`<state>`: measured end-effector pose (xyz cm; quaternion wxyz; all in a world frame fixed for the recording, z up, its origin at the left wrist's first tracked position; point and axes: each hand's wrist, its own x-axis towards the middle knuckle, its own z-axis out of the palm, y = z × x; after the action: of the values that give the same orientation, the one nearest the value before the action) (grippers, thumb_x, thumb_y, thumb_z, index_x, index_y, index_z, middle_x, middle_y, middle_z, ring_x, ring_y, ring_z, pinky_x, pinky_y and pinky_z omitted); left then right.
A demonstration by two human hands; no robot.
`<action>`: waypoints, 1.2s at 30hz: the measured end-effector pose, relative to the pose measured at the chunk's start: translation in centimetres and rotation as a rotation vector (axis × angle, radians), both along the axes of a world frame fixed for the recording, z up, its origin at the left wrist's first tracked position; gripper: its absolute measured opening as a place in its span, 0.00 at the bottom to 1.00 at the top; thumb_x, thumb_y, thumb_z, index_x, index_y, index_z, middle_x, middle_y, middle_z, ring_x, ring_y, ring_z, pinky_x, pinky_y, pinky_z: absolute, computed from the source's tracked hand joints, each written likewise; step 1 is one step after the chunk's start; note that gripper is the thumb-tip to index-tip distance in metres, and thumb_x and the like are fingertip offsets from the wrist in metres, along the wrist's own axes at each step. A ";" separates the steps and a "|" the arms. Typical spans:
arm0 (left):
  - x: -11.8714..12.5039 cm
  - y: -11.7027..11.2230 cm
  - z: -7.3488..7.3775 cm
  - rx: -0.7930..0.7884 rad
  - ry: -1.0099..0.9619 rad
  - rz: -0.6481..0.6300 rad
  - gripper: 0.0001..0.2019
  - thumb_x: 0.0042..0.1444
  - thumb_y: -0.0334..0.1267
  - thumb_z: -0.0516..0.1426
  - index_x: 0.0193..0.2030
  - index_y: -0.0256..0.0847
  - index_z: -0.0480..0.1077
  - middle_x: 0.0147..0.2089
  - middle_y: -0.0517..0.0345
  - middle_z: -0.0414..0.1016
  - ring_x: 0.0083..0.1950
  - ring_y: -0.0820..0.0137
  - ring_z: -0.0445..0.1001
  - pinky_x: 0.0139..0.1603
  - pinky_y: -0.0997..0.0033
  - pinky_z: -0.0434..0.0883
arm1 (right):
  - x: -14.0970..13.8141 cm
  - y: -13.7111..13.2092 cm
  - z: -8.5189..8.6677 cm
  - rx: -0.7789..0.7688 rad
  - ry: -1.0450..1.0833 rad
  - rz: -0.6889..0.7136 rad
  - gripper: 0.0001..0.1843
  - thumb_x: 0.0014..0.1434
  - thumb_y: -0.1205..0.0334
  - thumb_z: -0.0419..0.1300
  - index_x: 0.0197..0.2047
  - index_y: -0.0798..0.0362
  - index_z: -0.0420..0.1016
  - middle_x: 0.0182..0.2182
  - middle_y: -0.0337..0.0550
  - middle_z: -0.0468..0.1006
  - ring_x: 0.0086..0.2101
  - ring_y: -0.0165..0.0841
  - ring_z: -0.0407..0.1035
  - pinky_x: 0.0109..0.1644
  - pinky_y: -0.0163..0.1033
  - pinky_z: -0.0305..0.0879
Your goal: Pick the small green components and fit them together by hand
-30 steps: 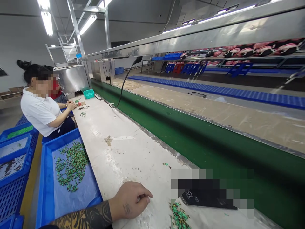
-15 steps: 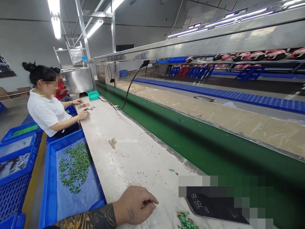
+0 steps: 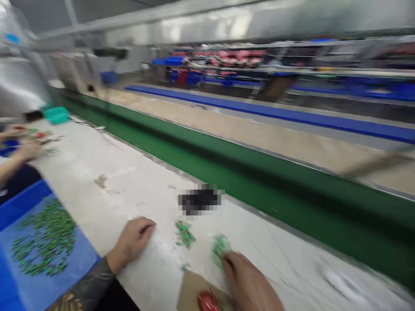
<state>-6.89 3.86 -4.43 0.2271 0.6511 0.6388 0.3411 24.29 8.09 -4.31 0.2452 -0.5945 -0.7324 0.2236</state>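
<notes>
The picture is smeared by head motion. My left hand (image 3: 132,239), with a tattooed forearm, rests on the white bench top (image 3: 129,181) with its fingers curled under in a loose fist. My right hand (image 3: 249,283) lies further right, fingertips at a small heap of green pieces (image 3: 219,247). A second green heap (image 3: 184,232) sits between the two hands. In front of me lies a brown card (image 3: 191,289) with a red object (image 3: 207,302) on it, beside my right hand. What my hands hold, if anything, is hidden.
A blue tray (image 3: 22,203) lined with paper holds several green pieces (image 3: 45,242) at the left. A green conveyor belt (image 3: 227,168) runs along the bench's far side. A co-worker's hands (image 3: 26,149) work at the far left near a teal bin (image 3: 56,115).
The view has swung right and down. My right hand, the card with the red object and two green heaps have come into sight. My left hand stays curled on the bench.
</notes>
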 end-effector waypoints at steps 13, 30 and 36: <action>-1.7 1.0 -0.7 -0.091 -0.113 0.130 0.20 0.59 0.55 0.57 0.44 0.43 0.80 0.44 0.54 0.85 0.46 0.58 0.81 0.45 0.64 0.77 | 0.9 -0.7 0.8 -0.166 0.443 -0.251 0.09 0.58 0.54 0.57 0.34 0.50 0.72 0.31 0.42 0.79 0.33 0.37 0.72 0.38 0.40 0.67; 2.5 0.1 3.2 0.007 -0.164 -0.086 0.14 0.59 0.52 0.59 0.39 0.46 0.79 0.41 0.59 0.83 0.43 0.61 0.81 0.45 0.65 0.76 | 0.0 -0.7 2.3 -0.134 0.808 -0.268 0.12 0.56 0.50 0.63 0.34 0.51 0.72 0.30 0.39 0.73 0.31 0.34 0.65 0.37 0.39 0.64; 9.2 -0.7 7.7 -0.149 -0.345 -0.365 0.12 0.63 0.47 0.56 0.40 0.42 0.77 0.36 0.57 0.81 0.37 0.67 0.78 0.40 0.70 0.74 | -3.8 -5.7 6.6 -0.169 0.982 0.006 0.11 0.59 0.52 0.65 0.34 0.49 0.73 0.40 0.43 0.74 0.43 0.37 0.68 0.47 0.39 0.66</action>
<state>2.29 3.12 3.26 0.4379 0.6694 0.4859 0.3522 20.51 2.42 2.29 0.5116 -0.4348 -0.5115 0.5363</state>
